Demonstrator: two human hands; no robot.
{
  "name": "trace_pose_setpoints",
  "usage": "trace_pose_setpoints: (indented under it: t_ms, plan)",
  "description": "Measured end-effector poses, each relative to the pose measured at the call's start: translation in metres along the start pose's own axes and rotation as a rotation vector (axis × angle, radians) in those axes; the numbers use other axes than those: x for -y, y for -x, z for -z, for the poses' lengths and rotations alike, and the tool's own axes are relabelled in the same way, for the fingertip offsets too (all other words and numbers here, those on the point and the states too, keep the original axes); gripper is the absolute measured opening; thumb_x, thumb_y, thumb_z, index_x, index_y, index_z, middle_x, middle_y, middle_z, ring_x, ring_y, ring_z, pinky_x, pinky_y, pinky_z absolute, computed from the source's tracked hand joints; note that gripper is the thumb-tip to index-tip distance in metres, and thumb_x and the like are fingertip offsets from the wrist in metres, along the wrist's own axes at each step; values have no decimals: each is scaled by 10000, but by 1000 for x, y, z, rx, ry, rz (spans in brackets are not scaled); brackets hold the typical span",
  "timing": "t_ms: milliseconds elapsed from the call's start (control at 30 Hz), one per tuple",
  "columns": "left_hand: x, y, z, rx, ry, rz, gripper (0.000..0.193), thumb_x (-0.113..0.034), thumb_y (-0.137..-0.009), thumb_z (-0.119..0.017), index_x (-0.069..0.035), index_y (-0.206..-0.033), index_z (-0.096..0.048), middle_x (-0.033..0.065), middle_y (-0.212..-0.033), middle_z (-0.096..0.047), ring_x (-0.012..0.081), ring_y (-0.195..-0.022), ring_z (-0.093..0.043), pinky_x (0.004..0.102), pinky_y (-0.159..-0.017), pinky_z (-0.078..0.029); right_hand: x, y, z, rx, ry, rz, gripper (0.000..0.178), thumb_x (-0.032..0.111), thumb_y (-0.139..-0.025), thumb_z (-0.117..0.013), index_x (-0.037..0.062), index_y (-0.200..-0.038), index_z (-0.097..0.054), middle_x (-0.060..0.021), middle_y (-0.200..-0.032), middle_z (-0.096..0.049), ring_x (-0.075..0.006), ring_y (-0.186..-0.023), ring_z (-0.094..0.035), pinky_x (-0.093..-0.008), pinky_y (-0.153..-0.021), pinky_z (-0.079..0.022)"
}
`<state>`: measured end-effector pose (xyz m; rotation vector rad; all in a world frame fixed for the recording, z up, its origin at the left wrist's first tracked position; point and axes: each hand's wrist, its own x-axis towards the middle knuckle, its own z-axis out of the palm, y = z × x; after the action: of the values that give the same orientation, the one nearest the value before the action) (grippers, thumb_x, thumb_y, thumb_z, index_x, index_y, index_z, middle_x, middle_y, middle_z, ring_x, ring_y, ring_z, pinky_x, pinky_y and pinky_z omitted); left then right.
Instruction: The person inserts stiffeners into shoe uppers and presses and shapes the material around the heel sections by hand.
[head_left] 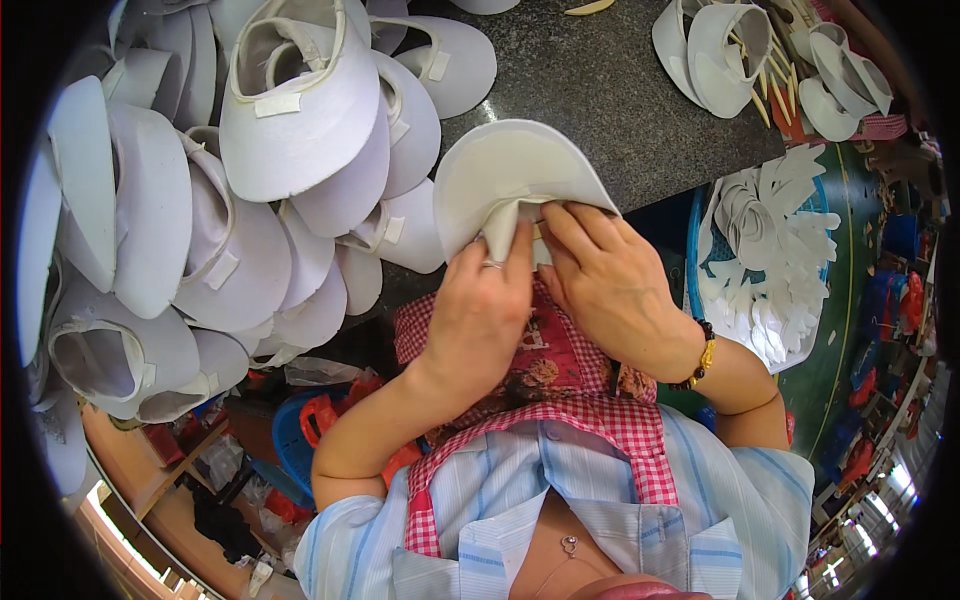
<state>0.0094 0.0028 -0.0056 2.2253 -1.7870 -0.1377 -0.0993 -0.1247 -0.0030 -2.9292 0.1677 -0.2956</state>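
Gripping a white visor [510, 165] at the tabletop's [590, 90] near edge, the left hand [478, 315] pinches its folded inner band between fingers and thumb; the right hand [622, 290] curls its fingers over the brim's right end. Elbows point outward, hands angled together, knuckles up. Beside the tabletop's near right corner, a blue basket [693, 260] holds white cut pieces [755, 240].

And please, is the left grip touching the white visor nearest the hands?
Touching: the head view shows the left grip pinching a raised fold of the white visor.
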Motion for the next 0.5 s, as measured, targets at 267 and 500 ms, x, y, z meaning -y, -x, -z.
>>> trace_pose_setpoints:
  t_ms: [267,500]
  plan:
    - [4,13,8,-57,631,303,524,44,-772,-556,49,-1287,-458,282,-1075,-608,428,-969,-605,456,-845,-487,8,5,-4,66,163,49,410,154,-756,-568,-75,-1095,-594,-175,-1126,-543,-280,-1112,-491,-363,-990,-392]
    - [0,13,4,-104,590,288,497,72,-788,-529,44,-1279,-462,278,-1094,-600,427,-999,-597,462,-861,-485,9,6,-5,47,22,6,503,161,-746,-601,-34,-1207,-547,-166,-1111,-545,-293,-1114,-491,-379,-986,-395]
